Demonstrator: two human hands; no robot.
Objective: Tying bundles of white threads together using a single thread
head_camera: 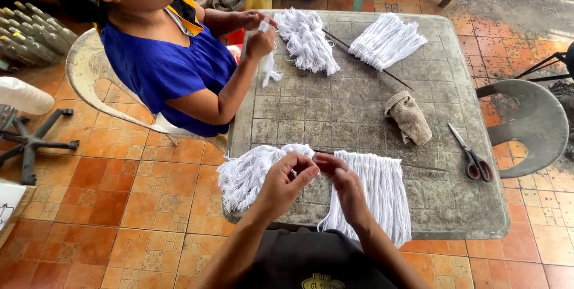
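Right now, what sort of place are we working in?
Likely an informal home or patio workshop for hand-tying string. A worn grey plastic table on orange floor tiles holds bundles of white string, with scissors beside them, and a second person ties strands across from us.

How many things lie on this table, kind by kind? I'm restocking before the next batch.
White string bundles: 4
Thin rods: 2
Scissors: 1
Brown rag: 1
Total: 8
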